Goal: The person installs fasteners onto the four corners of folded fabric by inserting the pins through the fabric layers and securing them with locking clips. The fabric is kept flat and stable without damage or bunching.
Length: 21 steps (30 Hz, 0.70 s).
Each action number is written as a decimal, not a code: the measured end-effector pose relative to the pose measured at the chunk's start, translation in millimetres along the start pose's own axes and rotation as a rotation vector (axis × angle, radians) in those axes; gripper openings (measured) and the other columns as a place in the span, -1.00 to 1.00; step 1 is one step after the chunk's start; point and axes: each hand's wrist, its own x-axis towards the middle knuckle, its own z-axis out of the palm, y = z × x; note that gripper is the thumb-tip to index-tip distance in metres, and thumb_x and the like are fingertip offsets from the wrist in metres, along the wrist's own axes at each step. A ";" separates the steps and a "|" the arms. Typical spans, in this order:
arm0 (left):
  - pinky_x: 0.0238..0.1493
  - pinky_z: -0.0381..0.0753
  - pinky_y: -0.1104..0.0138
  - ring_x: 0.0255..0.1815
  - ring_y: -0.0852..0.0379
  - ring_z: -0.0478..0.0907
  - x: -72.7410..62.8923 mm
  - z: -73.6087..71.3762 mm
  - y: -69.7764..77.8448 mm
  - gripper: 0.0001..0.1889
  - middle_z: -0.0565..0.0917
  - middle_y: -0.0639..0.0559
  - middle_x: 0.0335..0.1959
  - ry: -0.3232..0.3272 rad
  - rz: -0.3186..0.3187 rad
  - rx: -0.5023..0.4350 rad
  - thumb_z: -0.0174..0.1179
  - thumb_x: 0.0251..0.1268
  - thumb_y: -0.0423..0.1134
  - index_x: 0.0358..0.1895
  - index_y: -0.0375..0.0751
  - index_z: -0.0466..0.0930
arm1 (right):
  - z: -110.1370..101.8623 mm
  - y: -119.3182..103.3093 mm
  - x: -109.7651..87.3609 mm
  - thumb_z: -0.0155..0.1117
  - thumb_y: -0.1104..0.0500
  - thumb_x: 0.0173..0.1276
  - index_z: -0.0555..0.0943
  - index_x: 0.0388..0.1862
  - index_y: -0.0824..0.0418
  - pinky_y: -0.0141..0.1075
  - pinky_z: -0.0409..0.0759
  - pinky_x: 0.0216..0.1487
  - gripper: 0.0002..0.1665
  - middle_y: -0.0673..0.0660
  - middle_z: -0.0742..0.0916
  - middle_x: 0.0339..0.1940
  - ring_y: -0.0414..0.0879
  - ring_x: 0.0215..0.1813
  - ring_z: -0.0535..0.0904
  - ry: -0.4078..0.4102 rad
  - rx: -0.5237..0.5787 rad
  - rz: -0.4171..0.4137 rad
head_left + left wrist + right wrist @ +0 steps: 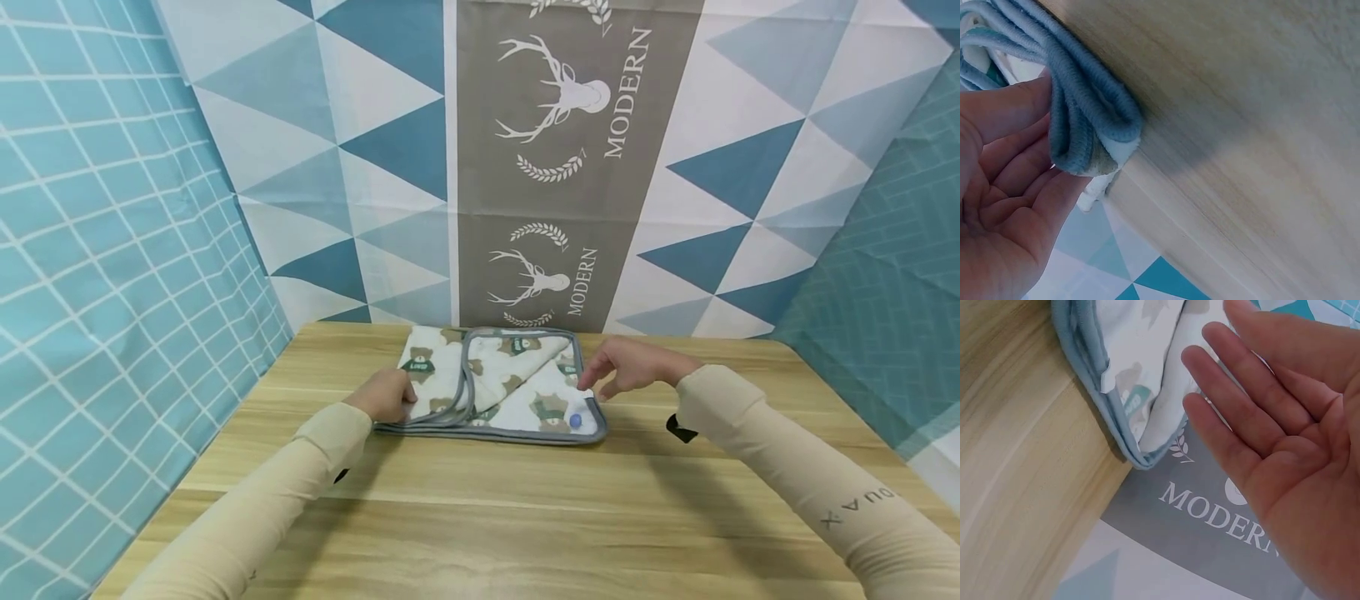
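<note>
A white cloth [525,408] with a bear print and grey-blue edging lies folded on the wooden table, its layers stacked at the left and one corner turned back diagonally. My left hand [386,395] holds its left end. In the left wrist view, the thumb and fingers of that hand [1016,150] pinch the layered edging [1094,106]. Over the cloth's right edge hovers my right hand [630,364], fingers loosely bent and holding nothing. The right wrist view has this hand [1291,437] beside the cloth [1141,356], its fingers apart. A small blue round spot [575,421] shows near the front right corner.
The wooden table [480,525] stretches towards me from the cloth. Behind it hangs a patterned sheet [540,192] with deer heads and triangles. Blue tile-patterned sheeting [97,250] borders the left side, and green sheeting [900,250] the right.
</note>
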 end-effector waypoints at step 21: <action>0.06 0.66 0.15 0.00 -0.10 0.67 -2.3 0.2 2.2 -0.71 0.76 -0.19 -0.13 -0.003 -0.026 0.004 0.34 -0.04 -0.48 -0.15 -0.31 0.74 | -2.7 -14.3 150.3 0.40 0.27 0.16 0.58 0.13 0.33 -0.14 0.58 0.20 -0.48 0.26 0.70 0.09 0.13 0.16 0.61 0.072 -0.270 0.056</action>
